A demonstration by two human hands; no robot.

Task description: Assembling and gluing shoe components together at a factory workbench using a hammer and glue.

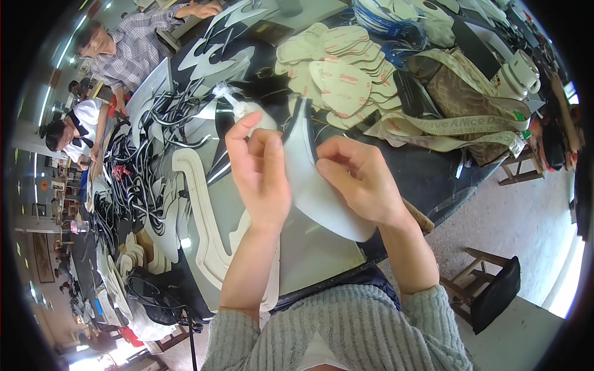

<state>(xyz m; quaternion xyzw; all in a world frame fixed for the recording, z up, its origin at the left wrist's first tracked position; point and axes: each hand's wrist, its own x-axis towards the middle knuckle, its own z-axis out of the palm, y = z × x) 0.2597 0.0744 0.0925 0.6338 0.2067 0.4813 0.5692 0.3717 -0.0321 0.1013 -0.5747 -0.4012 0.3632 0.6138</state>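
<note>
Curved white panel (318,195), mid-frame, long axis slanting down rightward; left hand (261,176) fingers pinch its left edge, right hand (365,179) fingers its right, equally near.

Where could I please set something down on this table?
The dark tabletop has bare room between the right hand and the printed strap; so does the grey board right of the cream template. Crowded: black and white strips at left, stacked cream pieces at the far side.
</note>
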